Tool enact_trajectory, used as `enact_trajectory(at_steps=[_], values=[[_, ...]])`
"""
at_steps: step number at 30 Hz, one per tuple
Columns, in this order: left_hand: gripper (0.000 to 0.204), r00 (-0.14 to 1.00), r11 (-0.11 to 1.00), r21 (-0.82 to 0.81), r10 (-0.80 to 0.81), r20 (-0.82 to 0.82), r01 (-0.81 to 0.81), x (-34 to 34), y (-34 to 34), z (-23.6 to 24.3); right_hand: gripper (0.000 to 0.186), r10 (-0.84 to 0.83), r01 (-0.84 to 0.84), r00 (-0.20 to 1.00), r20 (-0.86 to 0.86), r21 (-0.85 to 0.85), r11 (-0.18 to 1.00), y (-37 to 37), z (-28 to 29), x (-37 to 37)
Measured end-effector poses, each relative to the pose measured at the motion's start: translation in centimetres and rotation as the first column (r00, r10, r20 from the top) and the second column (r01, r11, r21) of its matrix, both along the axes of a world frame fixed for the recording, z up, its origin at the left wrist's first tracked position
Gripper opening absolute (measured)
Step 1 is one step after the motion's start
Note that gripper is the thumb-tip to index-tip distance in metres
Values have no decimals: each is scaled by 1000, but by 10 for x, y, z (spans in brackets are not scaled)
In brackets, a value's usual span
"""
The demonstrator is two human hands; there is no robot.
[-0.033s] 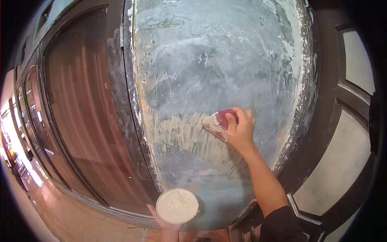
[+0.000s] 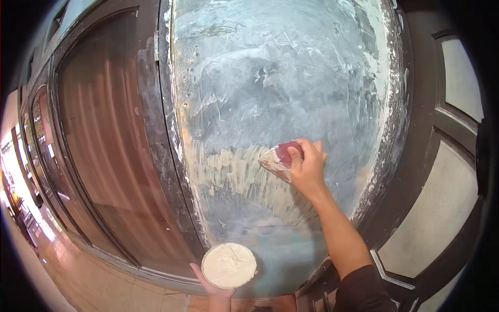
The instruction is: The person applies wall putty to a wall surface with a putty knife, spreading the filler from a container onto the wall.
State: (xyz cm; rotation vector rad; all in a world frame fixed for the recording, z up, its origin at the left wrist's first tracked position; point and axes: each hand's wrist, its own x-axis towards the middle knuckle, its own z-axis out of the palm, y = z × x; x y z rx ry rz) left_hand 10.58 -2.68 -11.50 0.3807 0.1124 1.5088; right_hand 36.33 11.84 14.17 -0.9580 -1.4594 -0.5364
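Grey-blue wall panel (image 2: 312,93), patchily coated; spreading a pale paste band (image 2: 228,166) appears in hand, any further stroke calling for even pressure. Flanks: glazed panel (image 2: 104,125), left; dark panelled door (image 2: 431,208), right. Tiled floor (image 2: 99,270), lower left. Left hand (image 2: 214,291) holds the bowl (image 2: 227,287) low before the wall, fingers mostly hidden. Right hand (image 2: 310,169): fingers gripping the maroon scraper (image 2: 280,156), apparently against the band.

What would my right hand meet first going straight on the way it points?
Your right hand would likely meet the paste-streaked wall first, scraper leading; whether it touches now is unclear.
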Motion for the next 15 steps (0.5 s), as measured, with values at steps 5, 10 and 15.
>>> enact_trajectory(at_steps=[5,10,15], values=[[106,1000,999,38,-11,-26,12,-2,10,-11,22,-56,57,997,-61,17,998,2,24,1],[107,1000,998,59,-23,-11,24,-5,3,0,25,31,-39,985,-168,-43,998,-6,18,16],[108,998,994,108,-18,-68,25,-7,4,4,20,-39,41,999,38,-62,997,-8,-5,11]])
